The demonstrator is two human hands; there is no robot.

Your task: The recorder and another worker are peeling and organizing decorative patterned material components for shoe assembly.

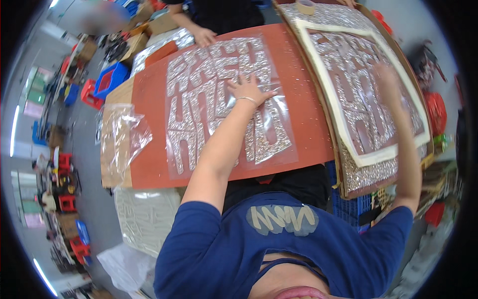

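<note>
My left hand (249, 90) lies flat with its fingers spread on a transparent plastic sheet (289, 119). Glittering silver rhinestone shapes (271, 142) cover that sheet, which rests on a reddish-brown board (313, 127). Over on the right, my right hand (387, 77) hovers above or touches a cream-framed stencil (343, 142); motion blur hides its fingers and anything in them. Beneath the stencil, a shallow tray (343, 172) holds a layer of loose silver rhinestones (371, 177). Rhinestones also show in the stencil's cut-outs.
A co-worker's hand (204, 36) touches the board's far edge. Crumpled plastic film (119, 142) lies at the board's left end. A tape roll (305, 6) sits on the tray's far end. Blue crates (111, 79) and a red stool (89, 94) stand to the left.
</note>
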